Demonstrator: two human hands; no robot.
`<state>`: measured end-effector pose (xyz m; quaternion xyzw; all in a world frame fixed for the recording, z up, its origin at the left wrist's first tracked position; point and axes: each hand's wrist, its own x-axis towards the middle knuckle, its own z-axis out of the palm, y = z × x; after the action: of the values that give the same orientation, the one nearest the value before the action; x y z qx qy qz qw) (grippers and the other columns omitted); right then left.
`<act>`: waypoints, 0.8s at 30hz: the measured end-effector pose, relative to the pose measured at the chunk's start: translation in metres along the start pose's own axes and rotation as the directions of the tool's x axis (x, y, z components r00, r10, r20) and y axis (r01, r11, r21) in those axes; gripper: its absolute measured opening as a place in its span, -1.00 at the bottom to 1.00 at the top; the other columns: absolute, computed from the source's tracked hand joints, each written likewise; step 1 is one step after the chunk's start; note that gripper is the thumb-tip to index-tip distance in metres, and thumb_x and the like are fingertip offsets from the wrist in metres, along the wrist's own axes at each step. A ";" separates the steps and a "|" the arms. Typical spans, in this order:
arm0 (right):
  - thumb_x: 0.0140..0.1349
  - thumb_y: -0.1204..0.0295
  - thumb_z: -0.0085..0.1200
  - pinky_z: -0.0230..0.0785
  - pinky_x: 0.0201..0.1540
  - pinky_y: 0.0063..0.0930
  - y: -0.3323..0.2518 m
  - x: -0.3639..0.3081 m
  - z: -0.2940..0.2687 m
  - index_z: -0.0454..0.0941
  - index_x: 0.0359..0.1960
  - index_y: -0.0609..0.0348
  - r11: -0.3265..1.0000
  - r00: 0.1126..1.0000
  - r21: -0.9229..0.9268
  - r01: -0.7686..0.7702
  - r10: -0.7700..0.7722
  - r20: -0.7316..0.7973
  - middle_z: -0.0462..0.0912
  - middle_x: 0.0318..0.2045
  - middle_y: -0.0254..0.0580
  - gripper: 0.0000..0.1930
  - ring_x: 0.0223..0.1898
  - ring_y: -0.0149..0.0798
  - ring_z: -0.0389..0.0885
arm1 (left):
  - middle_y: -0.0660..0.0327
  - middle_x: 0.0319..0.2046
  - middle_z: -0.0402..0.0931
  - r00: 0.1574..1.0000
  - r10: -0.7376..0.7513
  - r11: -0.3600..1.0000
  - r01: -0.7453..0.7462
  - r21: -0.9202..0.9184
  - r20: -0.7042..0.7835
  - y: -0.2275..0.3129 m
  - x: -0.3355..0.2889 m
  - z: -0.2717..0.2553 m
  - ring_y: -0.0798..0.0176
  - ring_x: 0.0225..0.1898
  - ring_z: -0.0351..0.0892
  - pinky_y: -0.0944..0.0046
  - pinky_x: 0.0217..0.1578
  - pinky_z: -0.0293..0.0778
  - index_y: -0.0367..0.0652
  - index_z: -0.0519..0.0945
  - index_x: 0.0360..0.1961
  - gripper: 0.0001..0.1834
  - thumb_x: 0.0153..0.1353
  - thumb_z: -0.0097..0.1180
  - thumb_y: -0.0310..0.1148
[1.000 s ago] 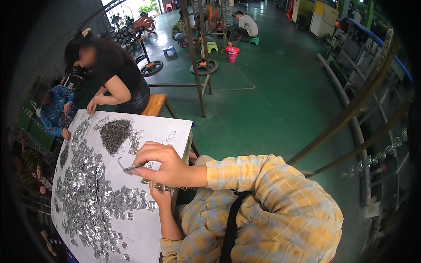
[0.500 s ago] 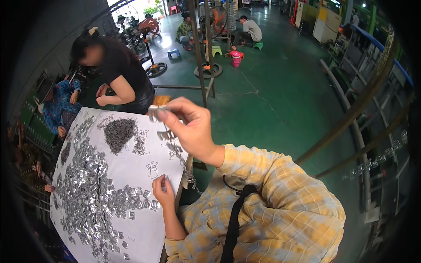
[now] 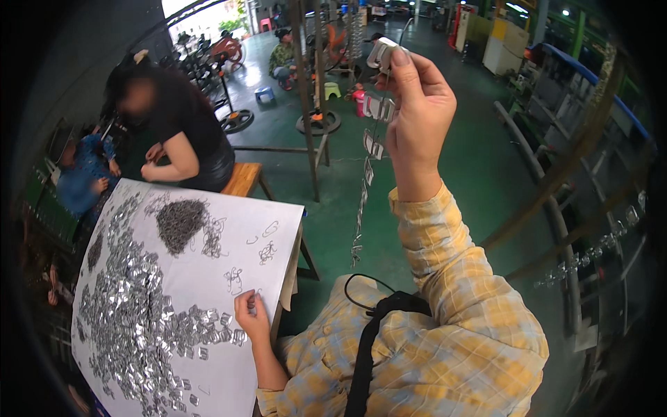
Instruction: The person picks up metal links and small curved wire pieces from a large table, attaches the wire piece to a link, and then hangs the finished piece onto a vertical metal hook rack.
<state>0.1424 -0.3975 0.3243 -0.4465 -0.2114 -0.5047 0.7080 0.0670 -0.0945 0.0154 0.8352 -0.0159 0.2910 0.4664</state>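
My right hand [image 3: 420, 104] is raised high over the floor, thumb and fingers pinching the top metal piece of a hanging chain [image 3: 376, 108]. The chain is a string of small, shiny, bent metal pieces and dangles freely beside the table. My left hand [image 3: 252, 316] rests at the near right edge of the white-covered table [image 3: 236, 375], its fingers curled; whatever they may hold is too small to make out. Just beyond it lies a little bunch of wire hooks [image 3: 233, 279]. Another small bunch of hooks [image 3: 267, 253] lies farther up the table.
Many shiny metal pieces [image 3: 139, 306] spread across the table. A dark heap of wire hooks [image 3: 180, 226] sits toward its far end. A person in black [image 3: 184, 118] is at the far side by a wooden stool [image 3: 242, 178]. A metal frame [image 3: 309, 104] stands beyond.
My right hand has risen and moved right, lifting the chain off the table edge so that it hangs over the floor. My left hand has stayed by the hooks, its fingers more curled.
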 end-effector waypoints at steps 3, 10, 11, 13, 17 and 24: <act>0.14 0.40 0.17 0.30 -0.45 -0.73 -0.011 0.023 -0.015 0.56 -0.36 0.31 0.993 0.993 -0.066 0.101 -0.105 -0.054 0.59 -0.51 -0.36 -0.81 -0.52 -0.58 0.45 | 0.19 -0.42 0.43 1.000 0.023 0.999 -0.023 -0.035 -0.007 -0.012 -0.001 0.000 0.32 -0.48 0.39 0.36 -0.47 0.30 -0.27 0.53 -0.33 -0.87 0.04 0.09 -0.53; 0.15 0.40 0.15 0.31 -0.48 -0.69 -0.049 0.072 -0.063 0.57 -0.35 0.27 0.954 0.960 -0.216 0.208 -0.241 -0.139 0.58 -0.49 -0.34 -0.83 -0.56 -0.54 0.44 | 0.18 -0.38 0.45 0.998 -0.016 0.998 0.013 -0.061 -0.054 -0.029 -0.001 0.004 0.32 -0.44 0.37 0.37 -0.43 0.31 -0.29 0.52 -0.27 -0.84 0.09 0.07 -0.51; 0.14 0.40 0.16 0.28 -0.51 -0.69 -0.059 0.078 -0.067 0.57 -0.36 0.29 0.941 0.949 -0.238 0.240 -0.279 -0.147 0.58 -0.51 -0.35 -0.83 -0.57 -0.54 0.43 | 0.18 -0.37 0.45 0.999 -0.036 0.998 0.034 -0.057 -0.037 -0.032 0.000 0.003 0.32 -0.43 0.37 0.37 -0.42 0.31 -0.30 0.51 -0.26 -0.84 0.10 0.07 -0.51; 0.13 0.44 0.17 0.25 -0.61 -0.70 -0.076 0.093 -0.083 0.55 -0.41 0.32 0.884 0.901 -0.305 0.356 -0.411 -0.139 0.54 -0.59 -0.36 -0.84 -0.64 -0.57 0.41 | 0.19 -0.38 0.45 0.999 -0.033 0.996 0.031 -0.081 -0.024 -0.034 -0.001 0.004 0.33 -0.43 0.36 0.37 -0.41 0.31 -0.30 0.51 -0.26 -0.84 0.10 0.06 -0.51; 0.12 0.45 0.17 0.21 -0.64 -0.71 -0.124 0.102 -0.099 0.55 -0.43 0.32 0.802 0.844 -0.424 0.421 -0.517 -0.141 0.53 -0.61 -0.36 -0.85 -0.66 -0.59 0.39 | 0.19 -0.36 0.48 0.997 -0.083 0.995 0.083 -0.051 0.010 -0.032 0.000 0.001 0.33 -0.36 0.41 0.37 -0.32 0.34 -0.28 0.52 -0.22 -0.82 0.16 0.05 -0.43; 0.10 0.44 0.19 0.15 -0.67 -0.74 -0.210 0.106 -0.139 0.58 -0.43 0.26 0.692 0.779 -0.593 0.412 -0.605 -0.165 0.54 -0.61 -0.39 -0.87 -0.66 -0.60 0.38 | 0.17 -0.36 0.49 0.998 -0.058 0.995 0.060 -0.081 0.022 -0.042 0.000 0.003 0.33 -0.39 0.41 0.37 -0.33 0.36 -0.31 0.51 -0.21 -0.80 0.17 0.03 -0.42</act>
<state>-0.0256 -0.5903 0.4204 -0.4478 -0.0538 -0.7915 0.4124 0.0810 -0.0732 -0.0175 0.8183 -0.0078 0.2679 0.5085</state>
